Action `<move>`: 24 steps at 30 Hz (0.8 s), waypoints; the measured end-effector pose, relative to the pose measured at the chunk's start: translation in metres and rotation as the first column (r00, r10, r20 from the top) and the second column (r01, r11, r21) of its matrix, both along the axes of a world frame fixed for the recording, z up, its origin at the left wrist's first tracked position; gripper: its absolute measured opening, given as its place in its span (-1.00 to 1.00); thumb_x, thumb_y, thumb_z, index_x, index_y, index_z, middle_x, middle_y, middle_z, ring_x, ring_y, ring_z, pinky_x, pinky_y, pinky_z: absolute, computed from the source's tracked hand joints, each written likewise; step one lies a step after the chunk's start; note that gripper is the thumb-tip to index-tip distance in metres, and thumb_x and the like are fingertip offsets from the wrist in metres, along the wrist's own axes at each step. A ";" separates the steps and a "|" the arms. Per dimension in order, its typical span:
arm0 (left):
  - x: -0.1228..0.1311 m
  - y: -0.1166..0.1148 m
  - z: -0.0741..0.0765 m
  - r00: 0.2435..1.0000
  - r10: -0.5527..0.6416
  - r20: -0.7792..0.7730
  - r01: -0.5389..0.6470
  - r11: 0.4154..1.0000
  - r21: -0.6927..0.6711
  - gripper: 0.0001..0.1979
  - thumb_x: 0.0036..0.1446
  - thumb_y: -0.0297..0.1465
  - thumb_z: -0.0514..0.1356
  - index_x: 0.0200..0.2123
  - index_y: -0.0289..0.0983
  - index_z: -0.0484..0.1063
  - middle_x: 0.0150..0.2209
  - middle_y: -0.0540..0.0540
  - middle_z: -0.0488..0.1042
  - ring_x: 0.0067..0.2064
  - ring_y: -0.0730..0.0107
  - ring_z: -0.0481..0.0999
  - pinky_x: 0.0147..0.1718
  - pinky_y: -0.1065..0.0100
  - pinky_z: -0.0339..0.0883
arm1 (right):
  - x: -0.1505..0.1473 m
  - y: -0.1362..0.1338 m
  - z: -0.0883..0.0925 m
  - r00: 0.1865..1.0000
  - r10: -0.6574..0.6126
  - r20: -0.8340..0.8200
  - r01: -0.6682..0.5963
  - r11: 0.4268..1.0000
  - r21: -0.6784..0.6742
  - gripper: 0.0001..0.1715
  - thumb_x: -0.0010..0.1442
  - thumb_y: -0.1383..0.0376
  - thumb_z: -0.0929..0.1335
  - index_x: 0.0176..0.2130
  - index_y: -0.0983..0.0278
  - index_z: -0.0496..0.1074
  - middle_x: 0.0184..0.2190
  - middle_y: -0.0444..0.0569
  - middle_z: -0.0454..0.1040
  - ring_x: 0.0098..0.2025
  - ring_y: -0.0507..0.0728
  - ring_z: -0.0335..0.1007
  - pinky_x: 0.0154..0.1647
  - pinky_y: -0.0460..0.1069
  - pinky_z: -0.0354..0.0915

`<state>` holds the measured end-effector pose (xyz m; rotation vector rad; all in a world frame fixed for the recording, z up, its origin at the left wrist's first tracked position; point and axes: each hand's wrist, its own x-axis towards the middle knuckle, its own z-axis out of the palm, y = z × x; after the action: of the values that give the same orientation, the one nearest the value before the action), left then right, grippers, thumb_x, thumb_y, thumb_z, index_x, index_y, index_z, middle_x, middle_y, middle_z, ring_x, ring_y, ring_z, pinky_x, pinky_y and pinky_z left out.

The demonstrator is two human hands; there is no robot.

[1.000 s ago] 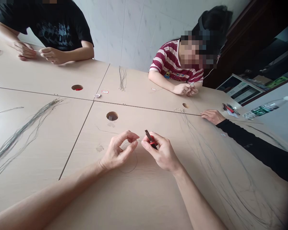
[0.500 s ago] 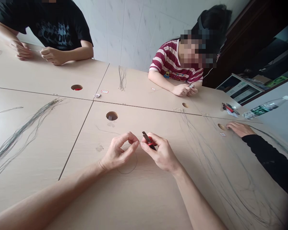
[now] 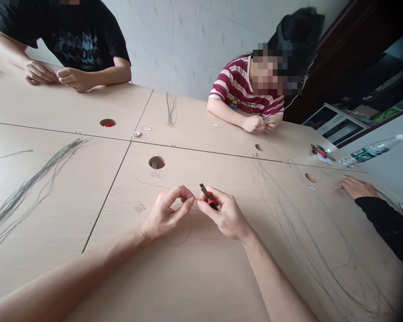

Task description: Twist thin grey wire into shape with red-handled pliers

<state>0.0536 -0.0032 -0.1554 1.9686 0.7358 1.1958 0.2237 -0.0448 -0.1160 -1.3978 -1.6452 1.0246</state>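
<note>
Thumb and forefinger of my left hand [image 3: 169,210] pinch a thin wire [image 3: 190,228]. The wire loops below that hand, and a fine end trails over the tabletop to the left. Pliers with red handles [image 3: 208,197] rest in my right hand [image 3: 230,214], their dark jaws pointing up and away. My right thumb and forefinger also meet close to the left fingertips. What lies between the two pinches is too small to make out clearly.
Bundled wires [image 3: 36,179] lie at left, more loose wires [image 3: 289,214] at right. Round holes [image 3: 156,162] pierce the table. A plastic bottle [image 3: 372,150] lies beyond. Two people sit across; a dark-sleeved hand [image 3: 357,187] is at right.
My hands stay almost still, pinching at the same spot. The dark-sleeved hand at right has shifted further right. The person at far left has brought both hands together.
</note>
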 end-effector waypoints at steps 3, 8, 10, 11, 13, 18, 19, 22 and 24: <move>-0.001 -0.001 0.000 1.000 0.006 -0.017 -0.007 1.000 -0.016 -0.88 0.22 -0.48 0.10 -0.40 -0.26 0.33 -0.51 0.03 0.42 -0.48 0.52 0.40 -0.48 0.46 0.30 | 0.000 0.000 0.001 1.000 0.002 -0.023 -0.003 1.000 -0.016 -0.77 0.20 0.23 0.31 -0.45 0.24 0.25 -0.51 -0.20 0.17 -0.46 -0.01 0.09 -0.41 -0.09 0.12; -0.002 -0.001 0.001 1.000 -0.003 0.029 0.003 1.000 -0.003 -0.94 0.20 -0.47 0.11 -0.27 -0.29 0.38 -0.43 -0.05 0.48 -0.38 0.43 0.46 -0.35 0.37 0.39 | 0.002 0.000 -0.001 0.999 0.009 -0.047 -0.010 1.000 -0.008 -0.79 0.22 0.22 0.31 -0.42 0.24 0.28 -0.50 -0.19 0.20 -0.45 -0.01 0.12 -0.41 -0.10 0.14; -0.002 -0.001 0.000 0.999 0.012 0.052 -0.013 0.999 0.029 -0.93 0.17 -0.49 0.12 -0.25 -0.29 0.37 -0.42 -0.06 0.47 -0.37 0.42 0.45 -0.33 0.35 0.41 | 0.002 0.000 -0.001 0.999 0.000 -0.048 0.000 1.000 -0.004 -0.79 0.22 0.21 0.32 -0.42 0.24 0.28 -0.49 -0.18 0.22 -0.45 -0.01 0.13 -0.41 -0.10 0.14; -0.001 -0.001 -0.001 0.998 0.018 0.055 -0.020 0.999 0.040 -0.93 0.17 -0.50 0.13 -0.26 -0.28 0.37 -0.43 -0.05 0.47 -0.38 0.43 0.45 -0.33 0.35 0.41 | 0.002 0.000 -0.001 0.999 -0.003 -0.046 0.002 1.000 -0.003 -0.78 0.22 0.21 0.32 -0.42 0.24 0.28 -0.49 -0.18 0.22 -0.45 -0.01 0.13 -0.40 -0.10 0.15; -0.001 0.000 -0.002 0.998 0.031 0.051 -0.033 0.998 0.049 -0.94 0.16 -0.50 0.13 -0.28 -0.28 0.37 -0.44 -0.04 0.46 -0.40 0.44 0.45 -0.36 0.37 0.40 | 0.002 0.000 -0.001 0.999 -0.002 -0.041 0.001 1.000 -0.004 -0.77 0.22 0.20 0.32 -0.43 0.24 0.28 -0.50 -0.18 0.22 -0.45 0.00 0.13 -0.41 -0.10 0.15; 0.000 0.000 -0.003 0.998 0.059 0.030 -0.060 0.997 0.043 -0.94 0.17 -0.52 0.13 -0.33 -0.27 0.38 -0.48 0.00 0.46 -0.46 0.50 0.44 -0.45 0.45 0.35 | 0.004 -0.001 0.000 0.999 0.002 -0.034 -0.002 1.000 -0.004 -0.77 0.22 0.19 0.32 -0.42 0.24 0.29 -0.51 -0.18 0.21 -0.46 0.00 0.11 -0.43 -0.09 0.13; 0.000 0.000 -0.003 0.998 0.060 0.024 -0.060 0.997 0.040 -0.92 0.17 -0.52 0.12 -0.34 -0.27 0.38 -0.50 0.02 0.45 -0.47 0.51 0.43 -0.46 0.46 0.34 | 0.004 -0.001 0.000 0.999 0.005 -0.033 -0.005 1.000 -0.002 -0.78 0.23 0.19 0.32 -0.42 0.24 0.29 -0.51 -0.18 0.21 -0.46 0.00 0.11 -0.43 -0.09 0.13; -0.001 0.001 -0.002 0.998 0.057 0.020 -0.058 0.998 0.039 -0.90 0.20 -0.51 0.11 -0.37 -0.26 0.37 -0.51 0.02 0.43 -0.48 0.51 0.42 -0.47 0.46 0.33 | 0.005 -0.001 0.000 0.999 0.017 -0.027 -0.017 1.000 0.001 -0.78 0.23 0.20 0.31 -0.42 0.23 0.29 -0.50 -0.17 0.23 -0.46 0.00 0.12 -0.42 -0.09 0.14; -0.001 0.001 -0.004 0.998 0.051 0.022 -0.052 0.998 0.035 -0.89 0.22 -0.49 0.10 -0.35 -0.26 0.39 -0.51 0.01 0.45 -0.47 0.51 0.43 -0.45 0.45 0.35 | 0.005 0.000 0.000 0.999 0.027 -0.025 -0.027 1.000 0.003 -0.78 0.23 0.20 0.31 -0.42 0.23 0.29 -0.50 -0.17 0.24 -0.45 0.01 0.14 -0.41 -0.08 0.15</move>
<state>0.0526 -0.0021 -0.1590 1.9738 0.7636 1.2657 0.2287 -0.0452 -0.1160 -1.3595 -1.6507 1.0507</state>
